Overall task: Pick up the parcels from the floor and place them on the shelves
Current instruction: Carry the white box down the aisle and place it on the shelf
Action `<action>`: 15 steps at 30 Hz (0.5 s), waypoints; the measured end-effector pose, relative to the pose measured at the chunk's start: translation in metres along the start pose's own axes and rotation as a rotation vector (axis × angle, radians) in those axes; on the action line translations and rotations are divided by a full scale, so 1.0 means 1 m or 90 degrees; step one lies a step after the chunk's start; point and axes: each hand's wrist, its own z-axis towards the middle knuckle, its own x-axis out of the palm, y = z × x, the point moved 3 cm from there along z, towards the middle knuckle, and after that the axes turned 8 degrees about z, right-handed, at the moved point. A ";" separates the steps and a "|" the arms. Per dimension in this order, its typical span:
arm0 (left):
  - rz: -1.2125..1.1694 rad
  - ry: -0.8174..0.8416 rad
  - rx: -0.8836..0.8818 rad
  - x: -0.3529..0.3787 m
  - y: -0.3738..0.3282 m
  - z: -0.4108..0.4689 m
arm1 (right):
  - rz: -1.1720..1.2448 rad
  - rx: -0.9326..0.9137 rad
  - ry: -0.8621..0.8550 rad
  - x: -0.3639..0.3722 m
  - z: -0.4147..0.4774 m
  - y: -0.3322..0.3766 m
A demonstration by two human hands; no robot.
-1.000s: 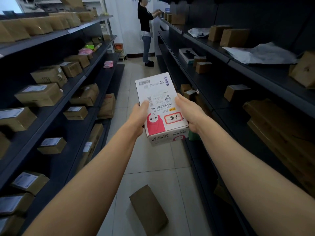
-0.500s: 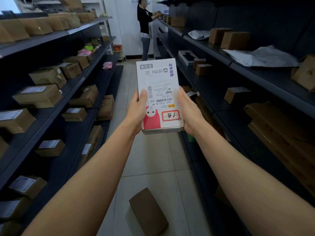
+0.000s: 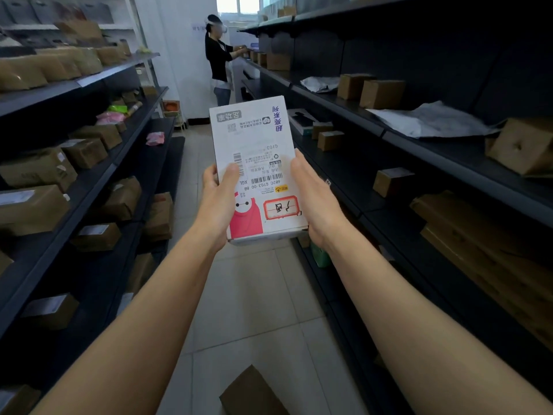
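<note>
Both hands hold one white box [image 3: 254, 163] up in the middle of the aisle, its printed face toward the camera and its print upside down. The left hand [image 3: 220, 202] grips the box's left edge, with the thumb laid across the front beside the barcode label and the other fingers [image 3: 209, 178] curled round behind the edge. The right hand [image 3: 312, 199] presses flat against the right edge, its fingers hidden behind the box, so only the side of the palm and the wrist show. A pink cartoon figure and a red-framed handwritten sticker sit between the two palms, near the box's lower end. Below the wrists, well apart from the held box, a brown box [image 3: 254, 393] lies on the tiled floor [image 3: 254, 310] at the bottom of the view. To the left of the left hand run dark shelves [image 3: 89, 187] stocked with brown cartons; to the right of the right hand a second run of shelves [image 3: 419, 139] carries a few cartons and grey mailing bags. Beyond the fingertips, at the far end of the aisle, another person [image 3: 220, 61] stands facing the right-hand shelving.
</note>
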 end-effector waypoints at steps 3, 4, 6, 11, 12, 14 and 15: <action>-0.007 -0.007 0.007 -0.006 -0.002 0.011 | 0.011 -0.013 -0.009 0.009 0.006 -0.002; -0.009 -0.011 0.009 -0.007 -0.002 0.015 | 0.017 -0.015 -0.005 0.011 0.010 -0.003; -0.016 -0.018 0.010 -0.009 0.000 0.022 | 0.034 -0.011 -0.001 0.013 0.018 -0.006; -0.037 -0.030 0.012 0.000 0.006 0.049 | 0.049 -0.005 0.016 0.004 0.048 -0.011; -0.033 -0.034 0.013 0.004 0.007 0.055 | 0.049 -0.004 0.021 0.001 0.055 -0.011; -0.029 -0.047 0.012 0.014 0.009 0.067 | 0.061 0.001 0.027 -0.008 0.069 -0.010; -0.028 -0.055 0.012 0.019 0.011 0.074 | 0.065 0.004 0.031 -0.013 0.076 -0.009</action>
